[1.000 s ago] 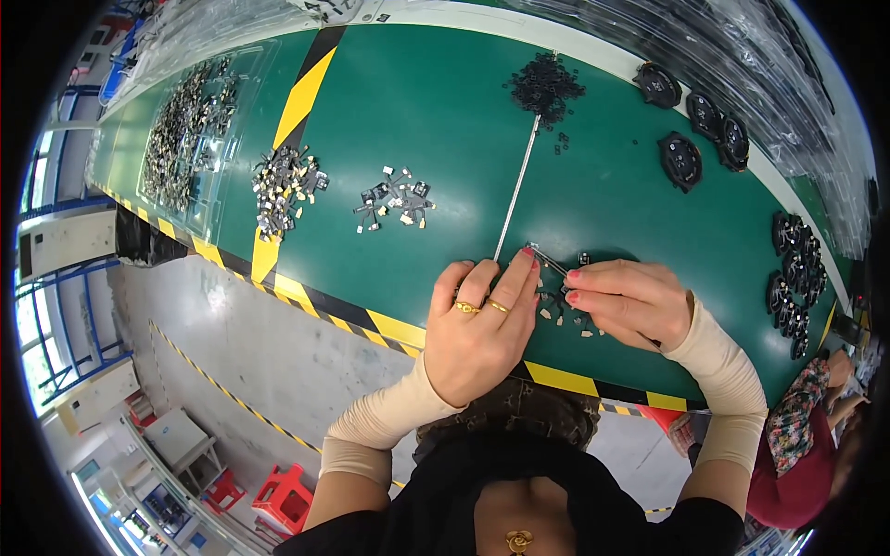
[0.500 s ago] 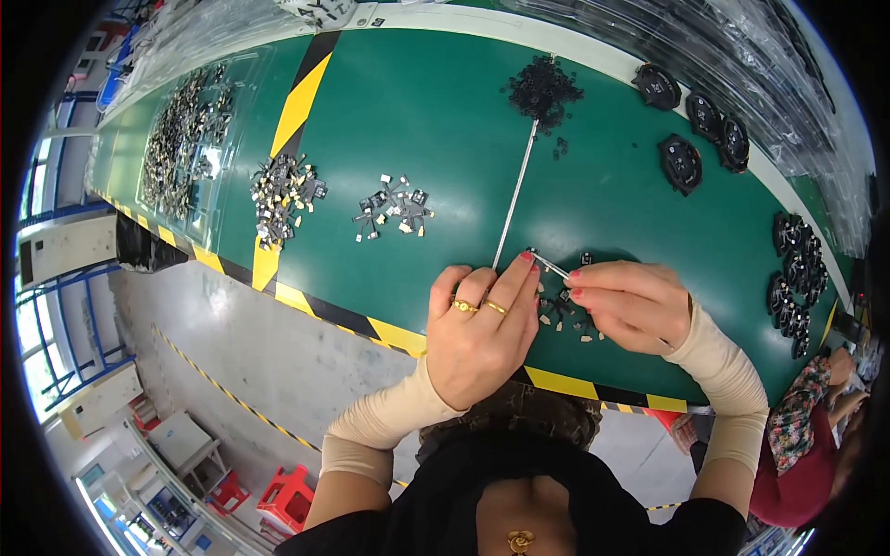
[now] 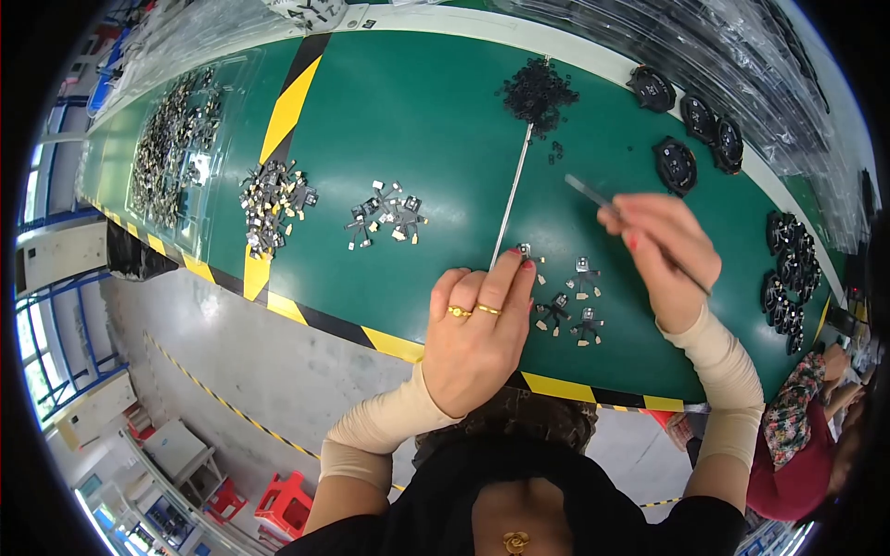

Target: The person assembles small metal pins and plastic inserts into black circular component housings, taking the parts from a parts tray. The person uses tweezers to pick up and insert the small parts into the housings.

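My left hand [image 3: 476, 334], with two gold rings, rests on the green table. Its fingertips hold a small flex-cable part [image 3: 524, 249] with a silver square head against the surface. My right hand [image 3: 669, 250] is closed around metal tweezers [image 3: 588, 190], whose tips point up and left above the table, apart from the parts. Between my hands lie several similar flex-cable parts [image 3: 583, 271], each with a dark square head and pale connector ends. Whether the tweezer tips hold anything is too small to tell.
Beyond my hands lies a pile of tiny black pieces [image 3: 538, 93]. A thin white strip [image 3: 512, 199] runs toward it. More flex-cable parts [image 3: 387, 213] lie left, near a heap [image 3: 274, 208] and a clear tray [image 3: 224, 148]. Black round housings [image 3: 676, 165] stand at right. Another person [image 3: 788, 463] sits at far right.
My right hand has lifted the tweezers away from the part at my left fingertips, up and to the right. The parts between my hands are now uncovered. My left hand has barely moved.
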A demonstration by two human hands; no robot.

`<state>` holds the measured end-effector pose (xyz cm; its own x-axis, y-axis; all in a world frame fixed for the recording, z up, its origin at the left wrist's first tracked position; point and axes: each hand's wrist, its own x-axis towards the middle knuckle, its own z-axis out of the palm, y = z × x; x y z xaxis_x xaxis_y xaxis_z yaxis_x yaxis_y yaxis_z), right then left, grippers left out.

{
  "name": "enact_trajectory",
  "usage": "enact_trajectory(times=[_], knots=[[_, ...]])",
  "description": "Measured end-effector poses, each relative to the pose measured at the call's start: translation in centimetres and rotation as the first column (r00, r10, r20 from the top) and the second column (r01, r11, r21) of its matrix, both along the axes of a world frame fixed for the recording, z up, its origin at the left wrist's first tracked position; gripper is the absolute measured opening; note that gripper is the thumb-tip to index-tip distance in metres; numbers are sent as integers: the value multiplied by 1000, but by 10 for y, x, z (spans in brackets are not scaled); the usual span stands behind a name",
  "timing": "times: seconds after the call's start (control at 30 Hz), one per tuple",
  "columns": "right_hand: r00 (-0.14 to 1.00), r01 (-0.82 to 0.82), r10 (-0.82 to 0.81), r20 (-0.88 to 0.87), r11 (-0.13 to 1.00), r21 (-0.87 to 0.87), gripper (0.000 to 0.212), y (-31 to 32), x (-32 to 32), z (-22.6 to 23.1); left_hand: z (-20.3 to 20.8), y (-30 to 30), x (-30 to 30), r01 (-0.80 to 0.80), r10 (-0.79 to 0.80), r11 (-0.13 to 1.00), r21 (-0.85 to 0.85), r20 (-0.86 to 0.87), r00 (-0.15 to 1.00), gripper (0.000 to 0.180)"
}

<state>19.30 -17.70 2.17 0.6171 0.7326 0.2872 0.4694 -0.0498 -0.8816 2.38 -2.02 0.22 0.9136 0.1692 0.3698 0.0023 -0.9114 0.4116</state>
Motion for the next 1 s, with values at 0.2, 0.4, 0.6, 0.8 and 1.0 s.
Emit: enact_trajectory(times=[0.2,0.4,0.6,0.8,1.0], knots=[[991,36,-32,-127,999,34,22,12,10,-12,2,0,-2,-21,20,998,-51,-21,1000,48],[998,52,-51,33,999,-13,23,14,15,-12,-2,1,-7,-13,33,991,-134,144,989,42],[938,-218,221,268,975,-42,27,-21,-5,-1,2,-5,-20,143,-132,988,-56,174,976,37],[848,-331,316,426,943,-41,37,-49,-32,-10,0,-22,-14,131,-131,991,13,29,991,35],[839,-319,316,444,945,-68,39,-51,-33,-10,-1,-23,-12,143,-143,990,16,21,989,35]])
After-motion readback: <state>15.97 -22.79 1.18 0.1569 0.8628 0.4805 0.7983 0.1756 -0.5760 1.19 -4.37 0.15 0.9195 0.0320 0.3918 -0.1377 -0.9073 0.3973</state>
